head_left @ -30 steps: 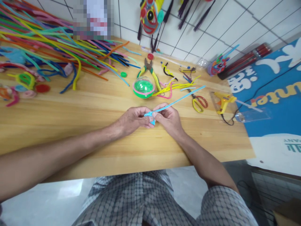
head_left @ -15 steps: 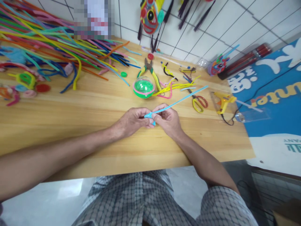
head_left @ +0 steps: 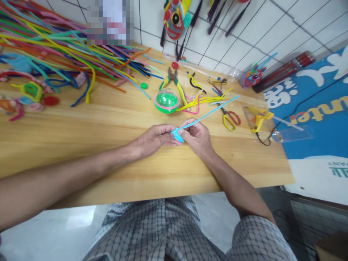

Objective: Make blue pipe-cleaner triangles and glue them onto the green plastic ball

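Observation:
A light blue pipe cleaner (head_left: 212, 113) is folded into a small flat bundle at one end, and its long free end sticks out to the upper right. My left hand (head_left: 159, 137) pinches the folded bundle between thumb and fingers. On the bundle's right side, my right hand (head_left: 197, 137) grips the same pipe cleaner where the straight end leaves the folds. Just beyond my hands rests a green ball (head_left: 166, 101) with a clear top and a pink band. Pliers (head_left: 173, 81) with yellow-green handles lie behind the ball.
Many coloured pipe cleaners (head_left: 67, 47) are heaped at the back left. Scissors (head_left: 230, 119) and a yellow glue gun (head_left: 259, 117) lie to the right. Yellow strands (head_left: 201, 102) lie beside the ball. A colourful mask-like ornament (head_left: 176, 20) hangs against the tiled wall.
The folded blue bundle has turned between my fingers and shows more of its flat side. Both hands have shifted very slightly to the right.

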Available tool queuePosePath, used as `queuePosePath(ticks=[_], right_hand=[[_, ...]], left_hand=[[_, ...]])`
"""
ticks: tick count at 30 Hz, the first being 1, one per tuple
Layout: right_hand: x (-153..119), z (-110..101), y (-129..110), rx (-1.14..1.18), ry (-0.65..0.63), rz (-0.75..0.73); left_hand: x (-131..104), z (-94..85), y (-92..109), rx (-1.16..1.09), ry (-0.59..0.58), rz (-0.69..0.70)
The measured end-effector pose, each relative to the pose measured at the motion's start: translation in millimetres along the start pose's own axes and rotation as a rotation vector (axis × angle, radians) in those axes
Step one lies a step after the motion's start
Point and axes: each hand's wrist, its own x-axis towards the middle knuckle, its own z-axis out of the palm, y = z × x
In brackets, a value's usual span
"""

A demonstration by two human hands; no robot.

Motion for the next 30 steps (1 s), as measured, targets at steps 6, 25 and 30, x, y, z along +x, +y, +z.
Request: queuePosePath(ticks=[6, 25, 30], right_hand=[[-3.8, 2.6, -1.4, -0.141, 0.047, -0.126], [-16.2, 2.3, -4.2, -0.665, 0.149, -0.79], [-16.0, 2.5, -4.2, -0.575, 0.183, -0.723]], left_hand=[[3.1, -1.5, -6.3, -0.05, 0.062, 0.012], [-2.8, 6.2, -5.2, -0.092, 0.14, 0.15], [-6.3, 9.0, 0.0, -0.109, 0.123, 0.124]])
